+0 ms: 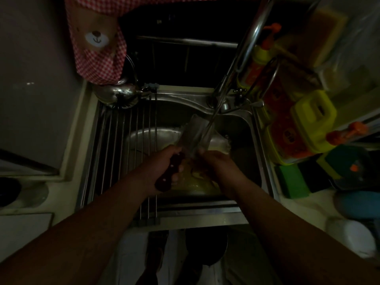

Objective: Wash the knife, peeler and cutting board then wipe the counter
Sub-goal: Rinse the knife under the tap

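Note:
A broad cleaver-like knife (193,132) is held over the steel sink (236,124), its blade under the stream of water from the faucet (244,50). My left hand (164,165) grips its dark reddish handle. My right hand (218,163) rests against the lower part of the blade, fingers on the metal. Under the hands, in the basin, lies a pale yellowish cutting board (197,184), partly hidden. I see no peeler in the dim light.
A wire roll-up rack (123,145) spans the sink's left side, a metal ladle (117,93) at its far end. Yellow detergent bottles (304,128), a green sponge (294,179) and bowls crowd the right counter. A red checked cloth (98,46) hangs at upper left.

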